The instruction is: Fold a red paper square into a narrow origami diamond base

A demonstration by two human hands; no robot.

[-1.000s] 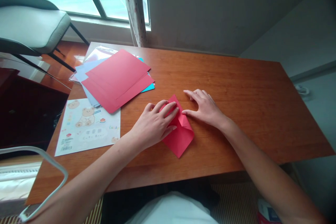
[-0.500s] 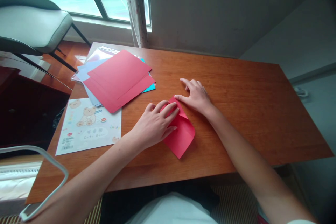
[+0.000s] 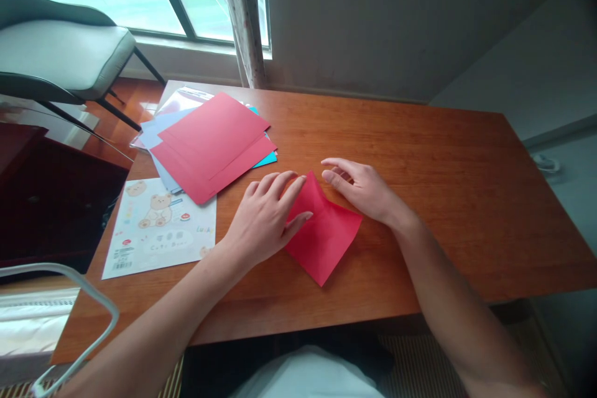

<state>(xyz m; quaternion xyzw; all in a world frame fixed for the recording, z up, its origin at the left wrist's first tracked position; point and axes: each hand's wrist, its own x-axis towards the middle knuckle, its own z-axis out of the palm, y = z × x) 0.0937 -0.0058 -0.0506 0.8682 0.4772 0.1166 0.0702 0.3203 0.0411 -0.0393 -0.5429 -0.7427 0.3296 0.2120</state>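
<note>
A small piece of bright red paper (image 3: 326, 247) lies on the wooden table (image 3: 448, 199), near the edge closest to the person and between the two hands. It is set cornerwise, with one sharp point aimed back toward the person, another aimed away, and a third reaching out to the right. Its outline is not a clean square: the edge between the far point and the right-hand corner bends inward, and the sheet looks slightly buckled there, with soft shifts from deeper to lighter red. The part nearest the person looks flatter and plain, with straight edges meeting in a crisp tip. The left side of the paper is hidden under the left hand (image 3: 263, 217), which rests over it with fingers fanned and thumb held away from them. The right hand (image 3: 366, 189) is just beside the far right edge, seemingly clear of the paper, its thumb and forefinger parted with nothing between them. Farther off to the left, larger red sheets (image 3: 214, 143) overlap on top of pale blue sheets (image 3: 150, 135), with a brighter blue corner (image 3: 267, 160) poking out. A white sheet printed with bears (image 3: 158, 242) lies partly beneath that pile.
</note>
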